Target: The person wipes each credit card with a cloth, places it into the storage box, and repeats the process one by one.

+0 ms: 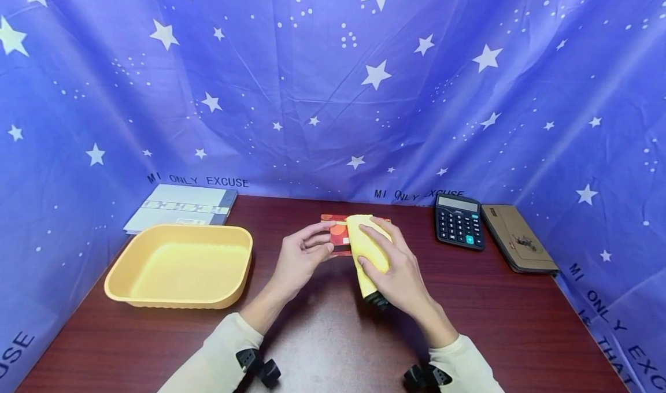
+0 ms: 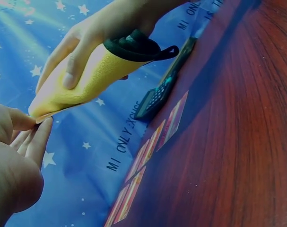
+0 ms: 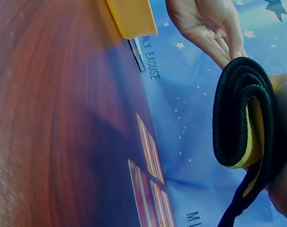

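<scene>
Head view: left hand [image 1: 299, 257] pinches a thin red-orange card [image 1: 340, 232]. Right hand [image 1: 400, 269] grips rolled, black-edged yellow cloth [image 1: 359, 240] just beside left hand.

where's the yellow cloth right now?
In the head view, the yellow cloth is near the centre, gripped by the right hand above the table, just right of the left hand; the calculator sits farther right.

Surface [image 1: 322, 347] is dark red wood-grain. Yellow bin [image 1: 182, 271] left in the head frame, grey notebook [image 1: 182, 195] just above it, red cards [image 2: 174, 120] flat at centre; calculator [image 1: 459, 222] and brown case [image 1: 512, 228] right.
</scene>
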A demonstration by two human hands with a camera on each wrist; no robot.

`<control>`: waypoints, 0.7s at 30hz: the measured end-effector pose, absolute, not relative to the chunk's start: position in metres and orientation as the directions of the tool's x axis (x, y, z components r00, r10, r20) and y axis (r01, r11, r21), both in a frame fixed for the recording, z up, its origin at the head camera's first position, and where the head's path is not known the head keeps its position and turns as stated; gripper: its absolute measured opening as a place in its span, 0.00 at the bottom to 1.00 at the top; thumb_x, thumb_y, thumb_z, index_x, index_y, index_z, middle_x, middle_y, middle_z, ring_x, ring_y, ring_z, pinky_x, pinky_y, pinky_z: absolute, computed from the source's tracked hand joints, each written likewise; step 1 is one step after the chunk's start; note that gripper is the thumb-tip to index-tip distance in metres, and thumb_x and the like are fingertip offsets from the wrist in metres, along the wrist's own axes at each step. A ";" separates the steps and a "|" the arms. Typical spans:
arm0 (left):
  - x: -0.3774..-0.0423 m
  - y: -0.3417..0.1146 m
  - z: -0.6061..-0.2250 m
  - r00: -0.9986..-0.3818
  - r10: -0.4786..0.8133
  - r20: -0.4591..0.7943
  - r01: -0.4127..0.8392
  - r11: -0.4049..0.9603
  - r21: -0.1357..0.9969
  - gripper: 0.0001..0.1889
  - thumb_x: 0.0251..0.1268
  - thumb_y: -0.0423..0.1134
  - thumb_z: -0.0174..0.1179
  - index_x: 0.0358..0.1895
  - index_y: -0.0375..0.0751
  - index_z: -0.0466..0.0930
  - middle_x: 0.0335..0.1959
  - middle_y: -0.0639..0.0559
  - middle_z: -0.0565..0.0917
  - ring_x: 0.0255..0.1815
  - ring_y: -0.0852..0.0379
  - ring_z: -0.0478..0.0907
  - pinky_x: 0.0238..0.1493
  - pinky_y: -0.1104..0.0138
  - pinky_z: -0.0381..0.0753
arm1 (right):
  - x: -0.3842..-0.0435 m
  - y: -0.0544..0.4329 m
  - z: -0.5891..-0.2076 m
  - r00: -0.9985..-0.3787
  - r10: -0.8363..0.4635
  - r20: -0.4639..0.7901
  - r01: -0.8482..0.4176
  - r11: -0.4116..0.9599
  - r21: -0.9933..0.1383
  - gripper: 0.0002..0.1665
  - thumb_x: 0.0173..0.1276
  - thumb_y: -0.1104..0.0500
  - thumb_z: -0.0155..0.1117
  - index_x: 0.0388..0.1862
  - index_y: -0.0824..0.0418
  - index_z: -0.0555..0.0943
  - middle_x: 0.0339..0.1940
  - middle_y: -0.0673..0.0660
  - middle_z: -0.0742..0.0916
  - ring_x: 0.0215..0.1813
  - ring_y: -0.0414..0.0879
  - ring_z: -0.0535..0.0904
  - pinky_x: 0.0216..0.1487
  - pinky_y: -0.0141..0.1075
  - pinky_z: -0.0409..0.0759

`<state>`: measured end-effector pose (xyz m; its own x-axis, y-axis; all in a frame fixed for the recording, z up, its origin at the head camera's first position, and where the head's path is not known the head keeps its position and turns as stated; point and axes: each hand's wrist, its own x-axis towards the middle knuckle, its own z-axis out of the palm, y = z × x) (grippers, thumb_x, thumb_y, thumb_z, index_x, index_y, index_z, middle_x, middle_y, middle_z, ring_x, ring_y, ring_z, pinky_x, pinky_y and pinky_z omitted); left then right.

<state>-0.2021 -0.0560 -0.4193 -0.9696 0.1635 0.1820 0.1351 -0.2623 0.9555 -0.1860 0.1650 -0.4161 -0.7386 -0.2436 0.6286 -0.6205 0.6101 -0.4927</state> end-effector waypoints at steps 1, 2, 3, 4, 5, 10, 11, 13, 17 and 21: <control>-0.202 -0.056 -0.419 -0.971 0.158 0.180 0.133 -0.268 0.954 0.24 0.64 0.19 0.59 0.64 0.30 0.79 0.49 0.26 0.86 0.42 0.60 0.89 0.54 0.52 0.90 | -0.187 0.167 -0.416 -0.740 -0.235 0.630 -0.618 0.607 -0.499 0.37 0.58 0.61 0.78 0.69 0.48 0.80 0.73 0.54 0.77 0.72 0.52 0.75 0.65 0.34 0.78; -0.202 -0.056 -0.418 -0.972 0.152 0.178 0.132 -0.272 0.953 0.23 0.64 0.19 0.59 0.63 0.30 0.80 0.48 0.27 0.86 0.41 0.61 0.89 0.54 0.51 0.90 | -0.188 0.168 -0.415 -0.742 -0.226 0.631 -0.615 0.605 -0.506 0.37 0.59 0.61 0.78 0.69 0.48 0.80 0.73 0.54 0.77 0.72 0.51 0.75 0.65 0.32 0.77; -0.202 -0.057 -0.417 -0.973 0.146 0.177 0.132 -0.276 0.952 0.23 0.64 0.19 0.59 0.63 0.30 0.80 0.48 0.28 0.86 0.40 0.61 0.89 0.55 0.49 0.89 | -0.188 0.169 -0.415 -0.742 -0.220 0.634 -0.614 0.602 -0.510 0.37 0.59 0.62 0.78 0.69 0.48 0.80 0.73 0.55 0.77 0.72 0.51 0.75 0.64 0.32 0.77; -0.202 -0.057 -0.416 -0.974 0.141 0.177 0.133 -0.279 0.951 0.23 0.63 0.19 0.59 0.63 0.29 0.80 0.48 0.29 0.87 0.40 0.62 0.89 0.55 0.48 0.88 | -0.189 0.171 -0.414 -0.741 -0.214 0.636 -0.614 0.598 -0.515 0.37 0.59 0.62 0.78 0.69 0.49 0.80 0.73 0.55 0.77 0.71 0.51 0.76 0.62 0.31 0.77; -0.202 -0.057 -0.415 -0.975 0.135 0.177 0.134 -0.279 0.951 0.23 0.63 0.19 0.60 0.63 0.29 0.80 0.48 0.29 0.86 0.39 0.62 0.89 0.55 0.47 0.88 | -0.190 0.172 -0.414 -0.741 -0.208 0.638 -0.614 0.594 -0.520 0.37 0.59 0.63 0.78 0.69 0.49 0.80 0.73 0.56 0.77 0.70 0.52 0.76 0.62 0.31 0.77; -0.203 -0.061 -0.409 -0.976 0.117 0.183 0.149 -0.255 0.955 0.24 0.63 0.20 0.62 0.64 0.31 0.80 0.48 0.28 0.87 0.40 0.61 0.89 0.50 0.57 0.92 | -0.192 0.178 -0.411 -0.745 -0.183 0.642 -0.606 0.590 -0.534 0.38 0.59 0.64 0.78 0.69 0.50 0.80 0.73 0.56 0.77 0.71 0.52 0.75 0.65 0.29 0.74; -0.204 -0.062 -0.409 -0.976 0.116 0.183 0.151 -0.246 0.958 0.24 0.63 0.20 0.62 0.64 0.32 0.80 0.47 0.29 0.87 0.40 0.61 0.90 0.49 0.58 0.93 | -0.192 0.179 -0.411 -0.746 -0.178 0.642 -0.603 0.590 -0.537 0.38 0.59 0.64 0.77 0.69 0.50 0.80 0.73 0.56 0.77 0.71 0.53 0.75 0.65 0.28 0.74; -0.204 -0.065 -0.407 -0.976 0.118 0.184 0.154 -0.229 0.961 0.24 0.64 0.21 0.62 0.64 0.34 0.80 0.46 0.31 0.88 0.40 0.61 0.89 0.48 0.59 0.93 | -0.193 0.181 -0.410 -0.747 -0.170 0.642 -0.598 0.593 -0.539 0.38 0.59 0.64 0.77 0.69 0.51 0.80 0.73 0.57 0.77 0.71 0.53 0.75 0.67 0.25 0.72; -0.206 -0.071 -0.403 -0.978 0.116 0.176 0.148 -0.218 0.965 0.24 0.64 0.21 0.62 0.65 0.36 0.80 0.43 0.38 0.90 0.39 0.62 0.88 0.51 0.54 0.92 | -0.194 0.184 -0.408 -0.752 -0.156 0.640 -0.587 0.599 -0.544 0.37 0.59 0.64 0.77 0.69 0.52 0.80 0.73 0.57 0.77 0.71 0.53 0.75 0.68 0.23 0.70; -0.205 -0.075 -0.398 -0.979 0.106 0.172 0.144 -0.234 0.962 0.24 0.65 0.21 0.61 0.65 0.35 0.80 0.42 0.41 0.90 0.39 0.62 0.88 0.54 0.49 0.90 | -0.194 0.186 -0.407 -0.762 -0.148 0.631 -0.573 0.609 -0.548 0.37 0.59 0.64 0.77 0.69 0.52 0.80 0.73 0.57 0.77 0.72 0.53 0.74 0.67 0.23 0.69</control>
<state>-0.2045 -0.0748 -0.3977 -0.9793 0.1060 0.1723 0.1439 -0.2335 0.9616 -0.1942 0.1862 -0.4072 -0.7616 -0.1483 0.6309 -0.5728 0.6093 -0.5482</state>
